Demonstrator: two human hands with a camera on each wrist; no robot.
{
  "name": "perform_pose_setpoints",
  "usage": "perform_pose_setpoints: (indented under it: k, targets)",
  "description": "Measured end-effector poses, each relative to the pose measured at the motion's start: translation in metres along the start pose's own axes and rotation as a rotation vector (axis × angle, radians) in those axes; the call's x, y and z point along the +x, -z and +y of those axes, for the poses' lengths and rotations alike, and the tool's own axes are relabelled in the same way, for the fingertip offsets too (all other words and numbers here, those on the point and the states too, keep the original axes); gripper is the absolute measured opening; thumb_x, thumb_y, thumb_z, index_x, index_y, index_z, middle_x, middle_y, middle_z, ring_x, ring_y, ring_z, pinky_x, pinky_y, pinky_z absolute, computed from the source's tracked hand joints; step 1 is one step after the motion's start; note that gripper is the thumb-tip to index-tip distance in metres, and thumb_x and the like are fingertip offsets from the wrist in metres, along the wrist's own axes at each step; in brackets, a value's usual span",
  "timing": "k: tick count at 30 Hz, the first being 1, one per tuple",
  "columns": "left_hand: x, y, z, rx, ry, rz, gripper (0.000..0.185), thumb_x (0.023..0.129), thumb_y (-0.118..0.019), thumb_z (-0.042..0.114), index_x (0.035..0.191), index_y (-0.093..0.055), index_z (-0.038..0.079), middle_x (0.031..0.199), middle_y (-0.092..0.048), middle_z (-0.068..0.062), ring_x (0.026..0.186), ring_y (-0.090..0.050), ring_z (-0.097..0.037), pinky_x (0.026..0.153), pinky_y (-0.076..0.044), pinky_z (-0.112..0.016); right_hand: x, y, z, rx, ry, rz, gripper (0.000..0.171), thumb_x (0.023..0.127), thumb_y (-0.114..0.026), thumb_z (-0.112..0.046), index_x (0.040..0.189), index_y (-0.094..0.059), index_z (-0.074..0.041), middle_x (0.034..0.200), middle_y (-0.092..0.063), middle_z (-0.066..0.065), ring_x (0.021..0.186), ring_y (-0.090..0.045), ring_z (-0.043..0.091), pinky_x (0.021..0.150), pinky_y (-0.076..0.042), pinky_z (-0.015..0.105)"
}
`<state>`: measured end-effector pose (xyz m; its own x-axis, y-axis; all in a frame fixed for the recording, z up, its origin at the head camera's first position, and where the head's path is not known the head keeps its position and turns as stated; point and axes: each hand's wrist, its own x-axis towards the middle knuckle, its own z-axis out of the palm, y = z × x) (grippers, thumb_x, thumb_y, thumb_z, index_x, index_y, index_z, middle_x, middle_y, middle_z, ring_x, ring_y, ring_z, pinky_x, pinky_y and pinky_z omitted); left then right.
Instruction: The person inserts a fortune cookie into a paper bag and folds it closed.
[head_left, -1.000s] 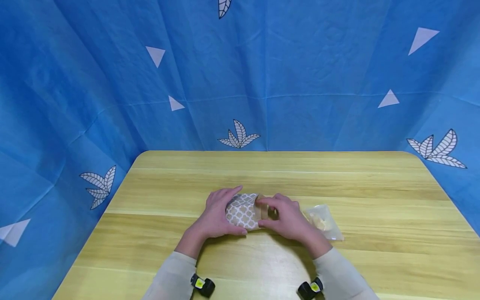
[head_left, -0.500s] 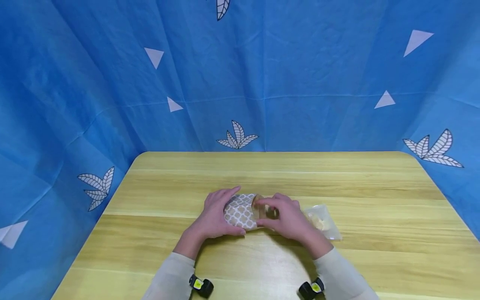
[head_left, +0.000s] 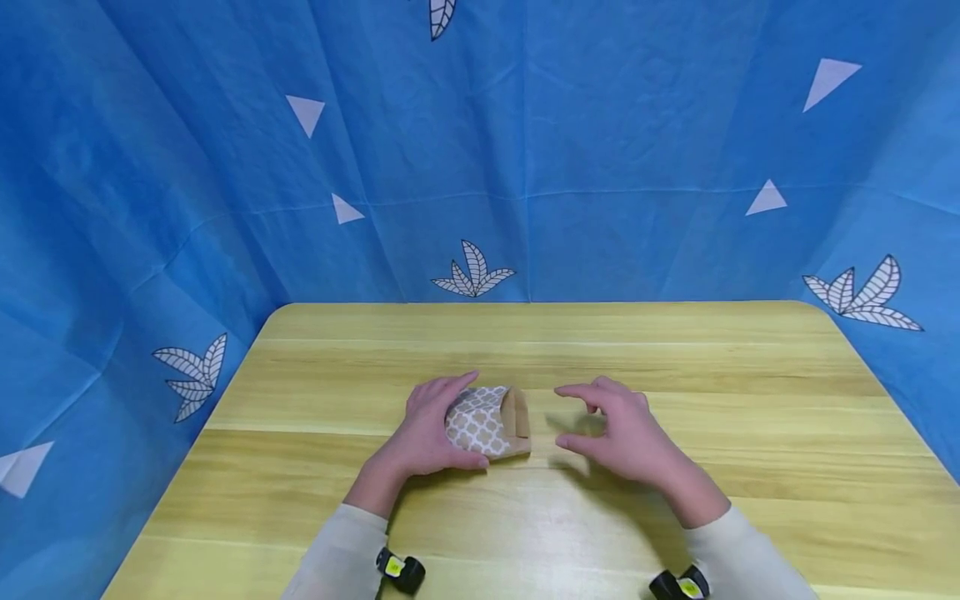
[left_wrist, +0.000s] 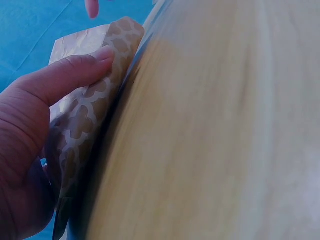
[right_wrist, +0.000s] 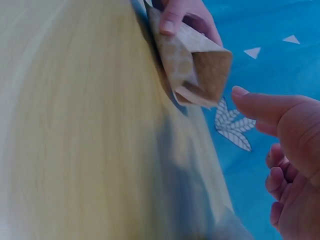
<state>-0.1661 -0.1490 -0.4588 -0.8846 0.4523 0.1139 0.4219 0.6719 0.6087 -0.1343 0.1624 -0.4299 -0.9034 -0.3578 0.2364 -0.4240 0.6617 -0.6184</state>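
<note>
Left hand [head_left: 427, 425] is clasping a patterned paper pouch [head_left: 487, 421] mid-tabletop [head_left: 675, 350], its open mouth facing the empty right hand [head_left: 626, 433] hovering beside it, fingers loosely spread.

i see a light wooden table [head_left: 675, 367] and behind it a blue backdrop cloth [head_left: 187, 150] printed with white leaves and triangles.

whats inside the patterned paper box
The patterned paper box, held by the left hand, shows only bare brown walls at its open end; deeper inside is hidden.
</note>
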Motion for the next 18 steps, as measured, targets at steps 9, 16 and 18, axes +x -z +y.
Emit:
perform_pose_setpoints:
  k: [9,16,18]
  targets:
    - [0.001,-0.001,0.003,-0.003,0.003,-0.004,0.12,0.056,-0.094,0.052,0.156,-0.036,0.024,0.148,-0.044,-0.003,0.137,-0.033,-0.027,0.114,-0.012,-0.052,-0.015,0.026,0.012,-0.006,-0.03,0.023,0.064,0.076,-0.088,-0.037,0.133,-0.065,-0.02,0.1,-0.061,-0.001,0.087,-0.052,0.023,0.081,-0.031,0.046]
    - [0.002,-0.001,0.004,-0.001,0.008,-0.019,0.12,0.057,-0.094,0.052,0.157,-0.034,0.024,0.148,-0.043,-0.002,0.138,-0.032,-0.027,0.114,-0.013,-0.051,-0.029,0.039,0.023,0.017,-0.067,0.023,0.071,0.075,-0.087,-0.046,0.137,-0.061,-0.023,0.106,-0.061,-0.001,0.091,-0.05,0.022,0.07,-0.039,0.039]
    - [0.002,-0.001,0.004,-0.003,0.007,-0.021,0.12,0.056,-0.094,0.052,0.157,-0.034,0.024,0.148,-0.043,-0.002,0.138,-0.032,-0.027,0.114,-0.013,-0.051,-0.033,0.042,0.028,0.015,-0.079,0.02,0.074,0.073,-0.087,-0.048,0.138,-0.06,-0.024,0.108,-0.06,-0.001,0.092,-0.049,0.023,0.07,-0.04,0.039]
